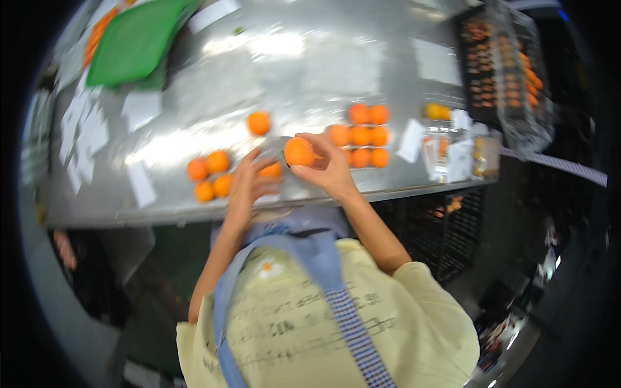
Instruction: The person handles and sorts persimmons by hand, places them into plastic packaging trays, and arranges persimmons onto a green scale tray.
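Note:
My right hand (326, 167) is closed around an orange (299, 152), holding it over the metal table, its fingers on the fruit's right side. A dark green bit shows at that fruit's left edge. To its left, my left hand (246, 180) has its fingers apart and slightly blurred. Another orange (270, 170) shows just beyond those fingers; whether they touch it I cannot tell. A single orange (258, 123) lies further up the table. Left of my left hand sits a small group of oranges (218, 161). Several more oranges (359, 136) stand in tight rows to the right.
A green tray (132, 45) is at the back left. White paper slips (141, 183) lie scattered on the metal table (194, 139). On the right are small packets (460, 155), yellow fruit (437, 111) and a dark crate (482, 61) beside clear plastic.

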A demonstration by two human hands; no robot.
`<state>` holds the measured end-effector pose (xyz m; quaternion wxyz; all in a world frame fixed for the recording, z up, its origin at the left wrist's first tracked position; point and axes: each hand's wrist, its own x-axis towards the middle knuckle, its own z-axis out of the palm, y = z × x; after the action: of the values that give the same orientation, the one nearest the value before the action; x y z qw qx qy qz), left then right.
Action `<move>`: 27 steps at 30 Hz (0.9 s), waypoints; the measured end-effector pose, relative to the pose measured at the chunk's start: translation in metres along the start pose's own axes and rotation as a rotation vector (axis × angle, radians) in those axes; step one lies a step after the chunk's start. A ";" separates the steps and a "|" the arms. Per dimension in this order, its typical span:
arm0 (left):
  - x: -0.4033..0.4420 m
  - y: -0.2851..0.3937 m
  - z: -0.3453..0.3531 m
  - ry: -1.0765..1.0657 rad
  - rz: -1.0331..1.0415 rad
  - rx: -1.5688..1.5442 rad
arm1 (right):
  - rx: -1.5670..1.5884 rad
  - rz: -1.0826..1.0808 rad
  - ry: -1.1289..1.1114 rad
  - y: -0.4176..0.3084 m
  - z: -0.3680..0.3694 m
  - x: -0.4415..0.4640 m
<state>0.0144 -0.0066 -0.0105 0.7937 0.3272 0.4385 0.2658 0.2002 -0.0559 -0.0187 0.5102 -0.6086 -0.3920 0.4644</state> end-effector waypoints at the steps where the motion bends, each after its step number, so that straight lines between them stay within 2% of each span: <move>1: 0.000 0.000 -0.002 -0.018 0.003 0.036 | 0.119 0.054 0.082 -0.002 -0.023 0.003; 2: -0.001 -0.002 -0.004 -0.015 -0.007 0.048 | 0.094 0.030 0.173 0.000 -0.061 0.009; 4: -0.002 -0.001 -0.004 0.002 -0.018 0.080 | -0.024 -0.174 0.437 -0.037 -0.155 0.035; 6: -0.001 -0.001 -0.002 0.009 -0.015 0.115 | 0.156 -0.355 0.599 -0.107 -0.245 0.056; 7: 0.000 -0.004 -0.003 0.007 -0.011 0.133 | 0.232 -0.454 0.670 -0.143 -0.290 0.067; 9: 0.001 -0.010 -0.003 -0.006 -0.002 0.153 | 0.225 -0.501 0.681 -0.178 -0.377 0.078; 11: 0.002 -0.012 -0.004 -0.010 0.005 0.162 | 0.064 -0.557 0.736 -0.197 -0.361 0.075; 13: 0.001 -0.006 -0.002 -0.013 0.007 0.145 | -0.113 -0.580 0.705 -0.178 -0.311 0.076; 14: 0.001 -0.006 -0.003 -0.012 0.015 0.138 | -0.300 -0.368 0.672 -0.162 -0.284 0.069; 15: 0.002 -0.007 -0.005 -0.016 0.024 0.129 | -0.309 -0.417 0.518 -0.129 -0.268 0.071; 16: 0.002 -0.007 -0.008 -0.008 0.025 0.136 | -0.552 -0.364 0.410 -0.101 -0.246 0.067; 17: 0.002 -0.008 -0.009 -0.004 0.024 0.143 | -0.762 -0.213 0.348 -0.079 -0.217 0.061; 19: 0.001 -0.010 -0.011 0.003 0.010 0.147 | -0.958 -0.209 0.134 -0.032 -0.182 0.050; 25: 0.002 -0.012 -0.011 -0.012 -0.032 0.174 | -1.104 -0.241 0.061 0.022 -0.148 0.053; 27: 0.005 -0.013 -0.014 -0.063 -0.033 0.171 | -1.188 -0.142 -0.011 0.020 -0.146 0.059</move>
<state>0.0065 -0.0074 -0.0283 0.7806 0.3949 0.4397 0.2037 0.3568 -0.0403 -0.0411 0.1104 -0.7598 -0.6267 0.1336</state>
